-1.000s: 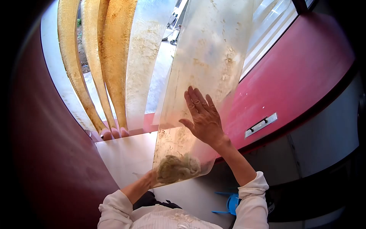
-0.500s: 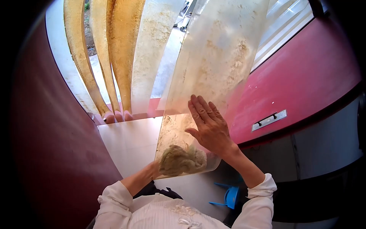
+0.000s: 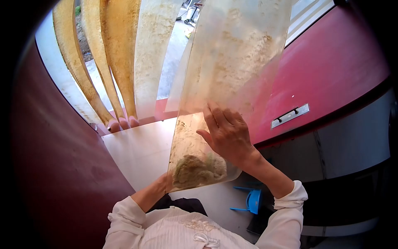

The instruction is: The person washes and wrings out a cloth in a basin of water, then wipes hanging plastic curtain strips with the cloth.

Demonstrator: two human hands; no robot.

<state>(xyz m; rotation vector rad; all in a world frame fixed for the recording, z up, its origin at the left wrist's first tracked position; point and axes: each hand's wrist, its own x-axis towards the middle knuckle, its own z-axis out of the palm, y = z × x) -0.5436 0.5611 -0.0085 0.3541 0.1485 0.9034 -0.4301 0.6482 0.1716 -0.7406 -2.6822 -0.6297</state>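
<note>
At centre, before the near face of the stained translucent strip (image 3: 236, 58), the right hand (image 3: 229, 136) now has its fingers bent, side by side and pinching nothing; half a second ago they lay straight. This suggests lighter, fingertip bracing. Behind the strip's near end sits a wadded cloth (image 3: 199, 171); the left hand (image 3: 163, 184) is there, its grip impossible to tell. The strip's long axis runs near to far, leaning right; its free end points near.

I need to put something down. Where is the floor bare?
Pale floor lies bare between the maroon panel at left and the smudged strip by the right hand. It's crowded around the blue seat and where yellowed strips bunch together.
</note>
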